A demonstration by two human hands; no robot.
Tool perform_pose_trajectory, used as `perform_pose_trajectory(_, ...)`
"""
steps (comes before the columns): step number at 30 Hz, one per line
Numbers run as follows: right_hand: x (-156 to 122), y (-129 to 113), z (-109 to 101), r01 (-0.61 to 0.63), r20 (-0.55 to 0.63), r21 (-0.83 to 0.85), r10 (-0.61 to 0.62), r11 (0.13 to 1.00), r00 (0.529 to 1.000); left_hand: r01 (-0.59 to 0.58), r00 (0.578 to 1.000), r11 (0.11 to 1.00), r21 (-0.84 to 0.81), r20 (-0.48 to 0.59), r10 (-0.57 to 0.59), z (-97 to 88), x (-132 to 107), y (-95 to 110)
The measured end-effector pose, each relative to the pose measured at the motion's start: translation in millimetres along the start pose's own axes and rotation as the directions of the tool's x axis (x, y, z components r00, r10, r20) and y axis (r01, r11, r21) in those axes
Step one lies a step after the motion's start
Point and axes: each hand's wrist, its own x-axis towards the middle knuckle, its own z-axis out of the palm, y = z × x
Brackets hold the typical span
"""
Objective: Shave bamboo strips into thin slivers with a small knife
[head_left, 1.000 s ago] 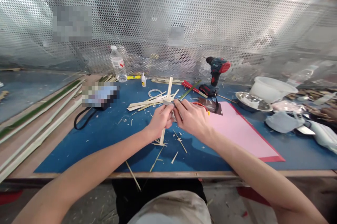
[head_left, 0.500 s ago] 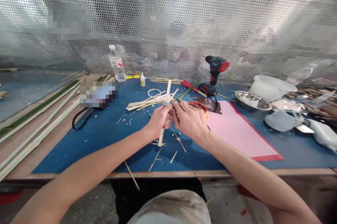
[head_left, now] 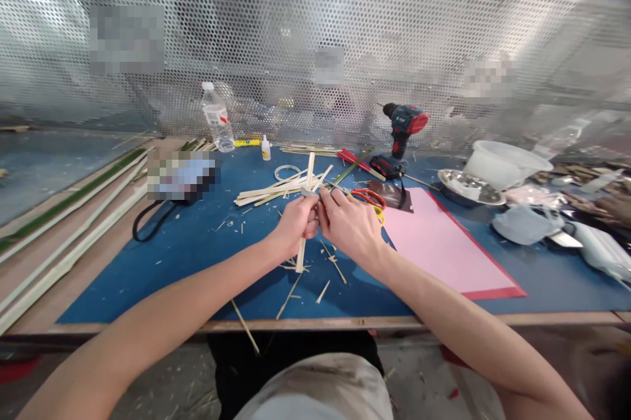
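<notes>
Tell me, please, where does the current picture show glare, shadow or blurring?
Head view: whitish glare streaks the perforated panel, notably at upper left. Head view: a soft shadow darkens the blue mat near the hands. Head view: whatever lies behind the panel is hazy, and pixelation covers most of the black-strapped item at picture left.

Strips matt wood; bowl glossy metal; bottle smooth plastic

I'm in a workshop: a drill stands on the blue table, thin pale strips lie there, and little scraps are scattered around.
</notes>
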Motion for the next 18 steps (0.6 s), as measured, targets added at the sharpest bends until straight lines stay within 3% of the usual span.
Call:
perform_pose_trajectory(9,2.9,0.6,3.0,-0.036,-0.02,0.016,0.036,0.999,0.999,0.01,1.0,1.0,-0.003,0.002,-0.01,3.7,6.2,1.1)
perform_pose_trajectory(14,10.8,31.5,9.4,-0.144,-0.17,0.143,0.168,0.979,0.971,0.007,0.998,0.995,0.099,0.061,-0.013,-8.3,8.5,10.9)
perform_pose_trajectory(16,13.3,48.1,15.4,-0.181,-0.215,0.207,0.225,0.961,0.95,-0.05,0.997,0.981,0.187,0.07,0.037,-14.7,7.1,12.9)
perform_pose_trajectory(18,14.1,60.1,21.5,-0.185,-0.22,0.252,0.242,0.95,0.945,-0.223,0.975,0.894,0.388,0.08,0.208,-19.3,3.6,13.8)
